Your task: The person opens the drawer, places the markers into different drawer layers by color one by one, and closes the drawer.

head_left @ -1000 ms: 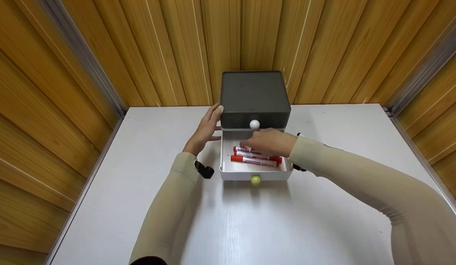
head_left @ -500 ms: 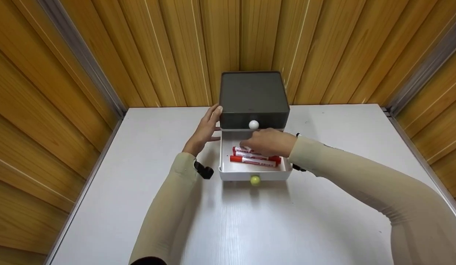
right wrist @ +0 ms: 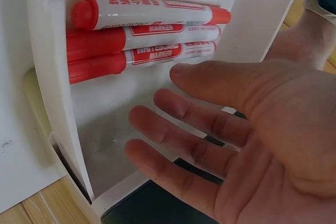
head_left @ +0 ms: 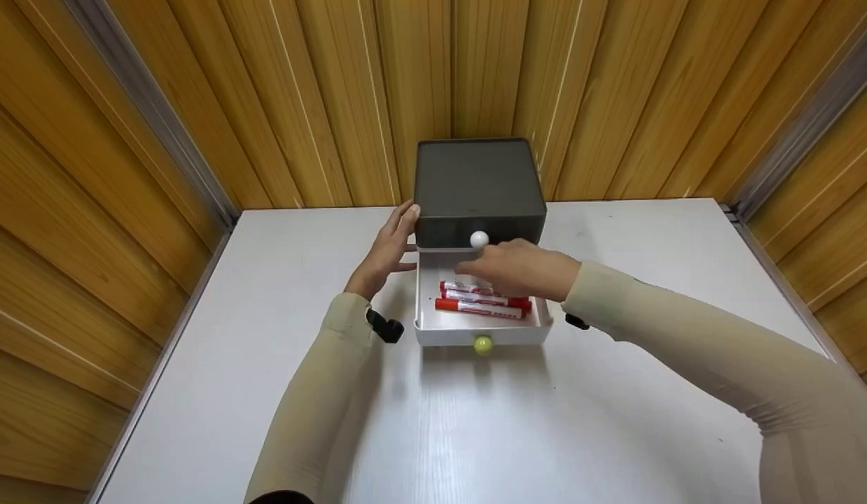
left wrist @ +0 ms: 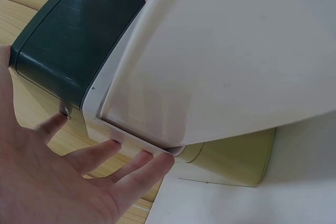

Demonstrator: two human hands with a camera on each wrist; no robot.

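A dark grey drawer box (head_left: 479, 185) with a white knob (head_left: 479, 239) stands at the back of the white table (head_left: 251, 364). Its lower white drawer (head_left: 538, 323), with a yellow-green knob (head_left: 483, 344), is pulled out. Three red markers (head_left: 475, 306) lie side by side in it. My left hand (head_left: 386, 250) rests flat against the box's left side, its straight fingers (left wrist: 139, 174) touching the white frame corner. My right hand (head_left: 510, 269) hovers over the drawer's back half with fingers spread and holds nothing. The markers (right wrist: 142, 32) lie just beyond its fingertips (right wrist: 181, 72).
Wooden panel walls (head_left: 615, 91) close in the table at the back and both sides. The box sits against the back wall. Bare table top (head_left: 475, 420) stretches in front of the drawer.
My right hand has drawn back slightly to the right above the markers. The left hand and the drawer have stayed put.
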